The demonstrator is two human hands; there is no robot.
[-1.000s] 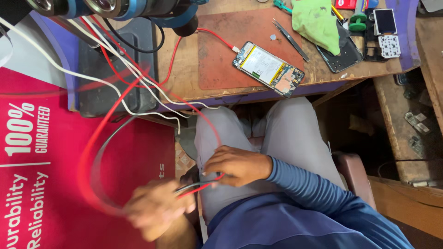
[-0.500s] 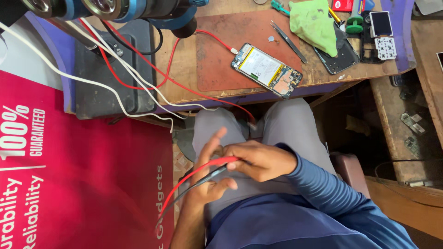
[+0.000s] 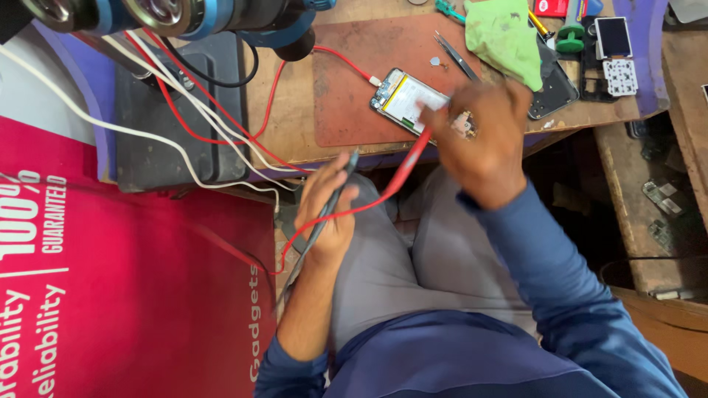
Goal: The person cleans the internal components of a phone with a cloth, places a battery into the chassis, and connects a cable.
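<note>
Opened phone (image 3: 408, 99) lies on the brown mat (image 3: 346, 88), far side of the table. Right hand (image 3: 483, 136), up from the lap, now holds the red probe (image 3: 413, 151) against it. Left hand (image 3: 328, 210) grips the black probe (image 3: 332, 199), hanging back near the table edge.

Beneath the right hand's (image 3: 483, 144) grip on a smooth red plastic probe (image 3: 407, 163) lies an opened phone (image 3: 407, 99), its battery face pale and faintly glossy, on a matt rust-brown mat (image 3: 346, 88). The left hand (image 3: 328, 214) grips a dark plastic probe (image 3: 332, 203) with a glossy red lead. Beyond the grips, worn wooden tabletop (image 3: 287, 125) carries a soft green cloth (image 3: 505, 40) and metal tweezers (image 3: 457, 55).
</note>
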